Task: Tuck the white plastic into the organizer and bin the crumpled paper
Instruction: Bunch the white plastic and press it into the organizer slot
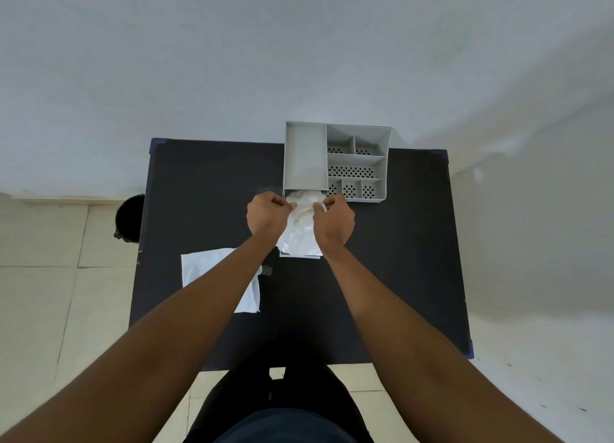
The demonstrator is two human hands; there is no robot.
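A grey organizer [355, 158] with several compartments stands at the far edge of the black table [199, 193]. White plastic [300, 233] lies bunched in front of its open lower slot, its top end at the slot mouth. My left hand [267, 218] pinches the plastic's left upper edge. My right hand [334, 221] pinches its right upper edge. A flat white sheet [212, 269] lies on the table to the left, partly under my left forearm. No crumpled paper can be made out.
A black round bin [129, 218] stands on the tiled floor just left of the table. A small dark object [266, 271] lies beside my left forearm. The wall runs directly behind the organizer.
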